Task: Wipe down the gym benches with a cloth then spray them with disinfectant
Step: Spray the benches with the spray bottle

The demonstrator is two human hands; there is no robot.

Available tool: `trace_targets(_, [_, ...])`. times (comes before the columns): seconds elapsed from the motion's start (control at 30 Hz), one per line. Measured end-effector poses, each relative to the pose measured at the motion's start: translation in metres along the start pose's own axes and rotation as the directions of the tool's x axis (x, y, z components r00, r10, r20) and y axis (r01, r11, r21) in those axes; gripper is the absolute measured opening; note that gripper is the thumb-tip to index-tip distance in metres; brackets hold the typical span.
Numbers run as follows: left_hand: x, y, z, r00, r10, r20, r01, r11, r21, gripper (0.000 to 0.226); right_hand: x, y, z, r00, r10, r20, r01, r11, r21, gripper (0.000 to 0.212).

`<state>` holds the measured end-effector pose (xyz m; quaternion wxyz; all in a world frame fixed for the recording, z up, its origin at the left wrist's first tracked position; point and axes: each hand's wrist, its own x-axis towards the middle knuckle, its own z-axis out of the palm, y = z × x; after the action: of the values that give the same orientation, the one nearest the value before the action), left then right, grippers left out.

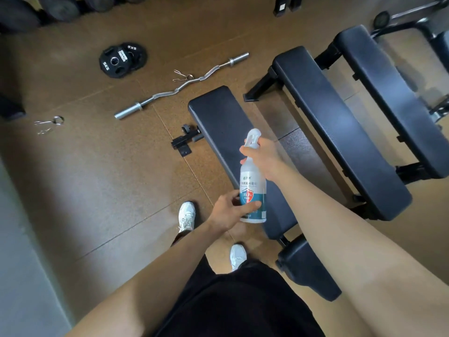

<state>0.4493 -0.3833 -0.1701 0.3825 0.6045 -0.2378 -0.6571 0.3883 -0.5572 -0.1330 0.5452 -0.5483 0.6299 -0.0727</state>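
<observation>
- The spray bottle (252,183) is in the air over the nearest bench (218,117), a little above its padded top. Its white head is turned away from the person and its base is toward them.
- Both hands are clamped on it. The right hand (263,156) is curled round the neck just under the trigger. The left hand (230,210) wraps the lower part, with the thumb across the label.
- The nearest bench lies long and narrow, running from the person's feet away and slightly to their left. The bottle is in almost the same line as it, so the pad continues straight past the head of the bottle.
- The right hand is the forward one and the nearer to the trigger. I think the spraying is its work, and the left hand only steadies the base.
- I judge that the spray step is now in hand — I see no cloth anywhere, and I cannot tell if the pad is wet.
- The middle bench (340,132) and the far bench (388,93) stand parallel on the person's right side, well apart from the bottle.
- On the floor (97,166) to the left lie a curl bar (181,86) and weight plates (122,59) — not in the way.
</observation>
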Motion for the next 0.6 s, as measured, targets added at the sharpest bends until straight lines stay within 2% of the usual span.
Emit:
trace_targets(0.17, [-0.022,-0.028,0.058,0.994,0.013,-0.108,-0.01,0.999,0.031,0.047,-0.03,0.047,-0.032,0.997,-0.065,-0.036,0.065,0.998,-0.008,0.021])
trace_targets(0.33, [-0.05,-0.053,0.127,0.99,-0.02,-0.137,0.017,1.0,-0.024,0.043,-0.058,0.091,-0.067,0.992,-0.111,0.053,0.111,0.994,-0.007,0.025])
trace_targets(0.5, [-0.074,-0.064,0.177,0.988,-0.026,-0.155,0.03,0.999,0.024,0.035,-0.084,0.135,-0.104,0.998,-0.061,0.028,0.059,0.996,0.066,0.016])
trace_targets(0.6, [-0.084,-0.066,0.2,0.99,-0.07,-0.121,0.073,0.997,0.021,0.03,-0.098,0.153,-0.123,0.998,-0.038,0.056,0.031,0.993,0.11,0.024])
